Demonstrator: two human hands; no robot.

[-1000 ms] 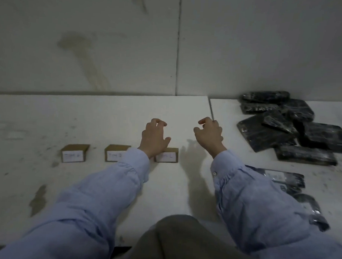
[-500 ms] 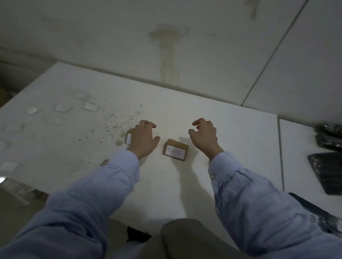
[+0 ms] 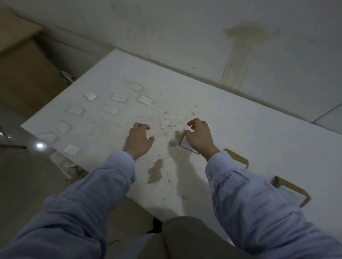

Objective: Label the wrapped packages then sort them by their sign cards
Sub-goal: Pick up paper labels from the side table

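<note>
Head view: nearest, at right, two sign cards (image 3: 290, 189) stand on the table (image 3: 254, 133), one partly behind a sleeve. Right hand (image 3: 200, 139) hangs loosely curled and empty over a third card (image 3: 183, 144) (contact not resolvable). Left hand (image 3: 139, 139) hovers likewise, holding nothing. Wrapped packages are out of frame, so none shows labelled or sorted; judged barely begun. Farther left lie loose white labels (image 3: 118, 97), reach unobstructed. A cardboard box (image 3: 18, 68) and stained wall (image 3: 244, 34) sit beyond.

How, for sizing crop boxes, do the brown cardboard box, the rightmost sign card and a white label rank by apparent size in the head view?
1. cardboard box, though cut off by the frame.
2. rightmost sign card, partly behind the sleeve, nearer the camera.
3. white label.
</note>
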